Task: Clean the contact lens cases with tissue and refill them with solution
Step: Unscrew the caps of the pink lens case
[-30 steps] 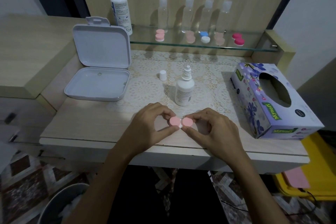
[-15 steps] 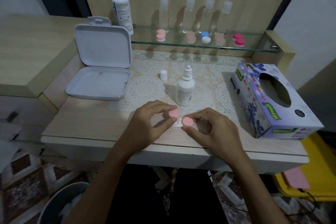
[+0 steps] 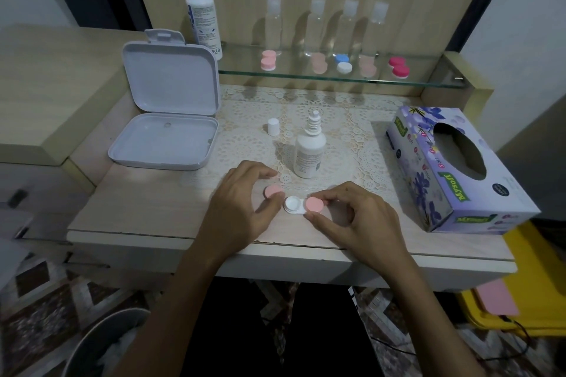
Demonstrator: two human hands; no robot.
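Note:
A white contact lens case (image 3: 293,204) lies on the table near the front edge, its left well uncovered. My left hand (image 3: 242,208) pinches the removed pink cap (image 3: 272,191) just left of that well. My right hand (image 3: 352,217) pinches the other pink cap (image 3: 315,204), which sits on the case's right well. A small white solution bottle (image 3: 309,150) stands uncapped behind the case, its white cap (image 3: 273,126) apart on the lace mat. The purple tissue box (image 3: 453,168) lies to the right.
An open white plastic box (image 3: 165,119) stands at the left. A glass shelf (image 3: 428,82) at the back carries a tall solution bottle (image 3: 202,12), several clear bottles and several lens cases. A bin (image 3: 101,343) sits on the floor at lower left, a yellow container (image 3: 520,309) at lower right.
My left hand has taken the left pink cap off the case and moved it left, exposing the white well. My right hand has stayed on the right cap.

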